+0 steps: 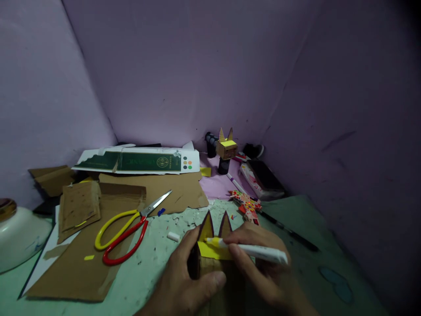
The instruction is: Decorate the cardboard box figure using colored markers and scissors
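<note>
My left hand (184, 276) is wrapped round a small cardboard box figure (215, 245) with two pointed ears and a yellow top face, steadying it on the green table near the bottom edge. My right hand (263, 263) pinches a white marker (253, 250) with a yellow tip, and the tip rests on the yellow face of the figure. A similar finished cardboard figure with ears (226, 147) stands on a dark cylinder at the back by the wall.
Yellow-and-red scissors (126, 230) lie on cardboard sheets (98, 245) to the left. A flattened green-and-white carton (138, 161) lies behind them, a white bowl (16, 237) at far left. A patterned paper piece (247, 204), pens and a pencil case (263, 180) lie to the right.
</note>
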Tool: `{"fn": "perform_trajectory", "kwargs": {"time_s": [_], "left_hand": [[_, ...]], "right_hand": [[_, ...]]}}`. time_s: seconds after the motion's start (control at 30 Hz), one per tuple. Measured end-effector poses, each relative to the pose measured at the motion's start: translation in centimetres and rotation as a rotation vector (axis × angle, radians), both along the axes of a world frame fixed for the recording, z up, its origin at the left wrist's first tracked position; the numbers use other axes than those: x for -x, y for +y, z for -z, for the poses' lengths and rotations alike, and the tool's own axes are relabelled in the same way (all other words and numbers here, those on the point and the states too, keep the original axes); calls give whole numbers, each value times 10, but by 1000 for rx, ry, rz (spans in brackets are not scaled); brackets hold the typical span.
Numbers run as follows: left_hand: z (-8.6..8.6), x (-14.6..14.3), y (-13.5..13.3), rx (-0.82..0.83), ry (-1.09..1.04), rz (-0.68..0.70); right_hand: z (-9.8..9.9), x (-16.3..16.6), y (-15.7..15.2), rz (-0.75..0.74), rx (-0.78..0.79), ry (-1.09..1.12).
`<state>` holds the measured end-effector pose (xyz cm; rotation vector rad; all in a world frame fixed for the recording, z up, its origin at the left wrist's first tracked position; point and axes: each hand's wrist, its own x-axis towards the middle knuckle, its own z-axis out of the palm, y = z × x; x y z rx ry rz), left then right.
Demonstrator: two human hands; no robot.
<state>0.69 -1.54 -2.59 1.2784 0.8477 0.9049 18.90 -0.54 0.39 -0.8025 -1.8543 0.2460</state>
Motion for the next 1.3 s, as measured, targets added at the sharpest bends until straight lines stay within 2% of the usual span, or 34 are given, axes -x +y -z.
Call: {"fn": "perform_trajectory", "kwargs": {"time_s": [0.3, 0.5, 0.77, 1.3], "left_hand": [[-2, -1, 0, -21, -28, 17], [0, 0, -1, 19, -5, 5], [-1, -1, -1, 60, -29, 6], [0, -1, -1, -7, -56, 11]], "right_hand": [[1, 2, 0, -43, 54, 12], [1, -5, 4, 50, -21, -32], [-1, -8, 3, 46, -11, -5], [2, -7, 2, 2, -9, -72]]}}
